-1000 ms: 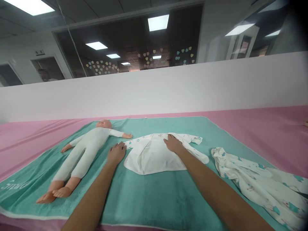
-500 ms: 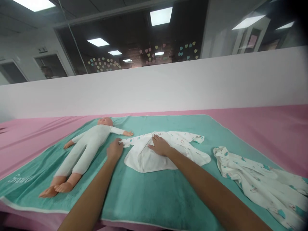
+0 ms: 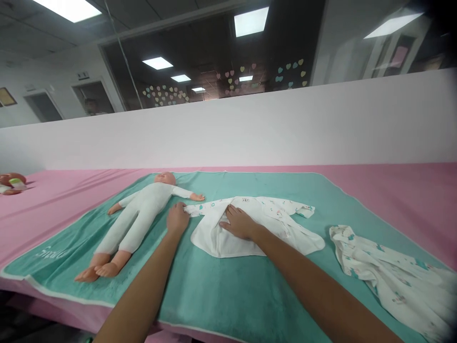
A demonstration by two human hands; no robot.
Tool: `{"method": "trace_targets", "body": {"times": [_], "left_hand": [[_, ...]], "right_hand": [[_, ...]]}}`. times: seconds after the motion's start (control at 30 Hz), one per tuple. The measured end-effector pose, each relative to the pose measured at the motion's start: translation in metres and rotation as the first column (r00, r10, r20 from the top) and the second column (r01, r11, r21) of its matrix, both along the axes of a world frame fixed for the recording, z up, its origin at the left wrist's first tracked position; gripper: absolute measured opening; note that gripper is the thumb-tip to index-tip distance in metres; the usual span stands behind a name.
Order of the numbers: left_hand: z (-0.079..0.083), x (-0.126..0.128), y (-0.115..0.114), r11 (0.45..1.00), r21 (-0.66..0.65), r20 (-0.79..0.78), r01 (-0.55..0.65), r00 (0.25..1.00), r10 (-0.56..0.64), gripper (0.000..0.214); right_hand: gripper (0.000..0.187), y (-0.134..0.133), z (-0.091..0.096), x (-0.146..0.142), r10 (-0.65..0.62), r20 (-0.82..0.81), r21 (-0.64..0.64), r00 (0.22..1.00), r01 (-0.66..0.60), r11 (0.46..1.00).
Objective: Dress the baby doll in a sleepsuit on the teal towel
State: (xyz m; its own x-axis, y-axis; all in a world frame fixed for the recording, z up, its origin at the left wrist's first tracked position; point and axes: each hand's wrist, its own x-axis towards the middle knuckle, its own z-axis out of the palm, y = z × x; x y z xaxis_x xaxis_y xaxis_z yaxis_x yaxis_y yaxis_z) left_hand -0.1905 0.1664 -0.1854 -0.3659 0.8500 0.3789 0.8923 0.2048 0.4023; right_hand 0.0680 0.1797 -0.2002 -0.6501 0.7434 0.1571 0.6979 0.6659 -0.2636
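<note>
A white baby shirt [image 3: 274, 228] with a small teal print on its sleeves lies spread out in front of me, its front flap partly folded over. My left hand [image 3: 177, 219] is closed on the cuff of the left-side sleeve [image 3: 196, 209]. Flat on the shirt's front, near the neckline, rests my right hand [image 3: 240, 223], fingers extended along the edge of the flap; some fingertips may be just under it. To the left, a baby doll [image 3: 144, 205] in a white bodysuit lies on its back, one hand close to that sleeve.
A teal towel [image 3: 214, 290] lies under everything, on a pink sheet [image 3: 400, 190]. At right is a crumpled white printed garment [image 3: 396, 271]. A low white wall [image 3: 228, 133] stands behind. Part of another doll [image 3: 12, 181] shows at far left.
The view has turned slightly left, so everything sits further right. My right hand has slid a little left over the shirt towards the flap's edge. My left hand keeps the cuff.
</note>
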Motion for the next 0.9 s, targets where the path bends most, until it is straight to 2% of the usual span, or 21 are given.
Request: {"method": "trace_targets", "body": {"times": [0.2, 0.27, 0.33, 0.4, 0.47, 0.53, 0.6, 0.73, 0.8, 0.9], "left_hand": [[0.001, 0.000, -0.009, 0.999, -0.039, -0.103, 0.017, 0.994, -0.021, 0.031], [0.002, -0.001, -0.010, 0.998, -0.055, -0.108, 0.019, 0.994, -0.025, 0.031], [0.002, -0.002, -0.010, 0.997, -0.070, -0.108, 0.028, 0.994, -0.036, 0.031], [0.002, -0.003, -0.009, 0.996, -0.078, -0.106, 0.041, 0.993, -0.049, 0.030], [0.002, -0.005, -0.009, 0.995, -0.083, -0.101, 0.050, 0.993, -0.058, 0.029], [0.002, -0.005, -0.010, 0.995, -0.088, -0.094, 0.052, 0.994, -0.060, 0.028], [0.002, -0.006, -0.010, 0.995, -0.091, -0.088, 0.051, 0.994, -0.059, 0.028], [0.002, -0.006, -0.011, 0.994, -0.094, -0.090, 0.051, 0.994, -0.059, 0.027], [0.002, -0.006, -0.010, 0.995, -0.086, -0.099, 0.054, 0.993, -0.063, 0.027], [0.002, -0.005, -0.009, 0.996, -0.058, -0.116, 0.065, 0.991, -0.072, 0.027]], "right_hand": [[0.074, -0.034, 0.008, -0.002, 0.188, -0.035, -0.020, 0.982, -0.189, 0.982], [0.072, -0.038, 0.007, 0.007, 0.159, -0.031, -0.040, 0.987, -0.160, 0.986], [0.073, -0.036, 0.004, 0.024, 0.036, -0.012, -0.056, 0.999, -0.037, 0.998], [0.073, -0.029, 0.001, 0.045, -0.155, 0.024, -0.053, 0.988, 0.156, 0.986], [0.071, -0.021, 0.001, 0.066, -0.372, 0.065, -0.054, 0.926, 0.376, 0.925], [0.068, -0.013, 0.003, 0.082, -0.545, 0.092, -0.058, 0.833, 0.551, 0.833], [0.065, -0.005, 0.006, 0.090, -0.640, 0.099, -0.059, 0.762, 0.646, 0.761], [0.059, 0.010, 0.012, 0.086, -0.716, 0.100, -0.060, 0.691, 0.722, 0.689], [0.057, 0.014, 0.015, 0.082, -0.706, 0.097, -0.068, 0.701, 0.713, 0.698], [0.051, 0.005, 0.017, 0.081, -0.596, 0.069, -0.066, 0.800, 0.600, 0.798]]}}
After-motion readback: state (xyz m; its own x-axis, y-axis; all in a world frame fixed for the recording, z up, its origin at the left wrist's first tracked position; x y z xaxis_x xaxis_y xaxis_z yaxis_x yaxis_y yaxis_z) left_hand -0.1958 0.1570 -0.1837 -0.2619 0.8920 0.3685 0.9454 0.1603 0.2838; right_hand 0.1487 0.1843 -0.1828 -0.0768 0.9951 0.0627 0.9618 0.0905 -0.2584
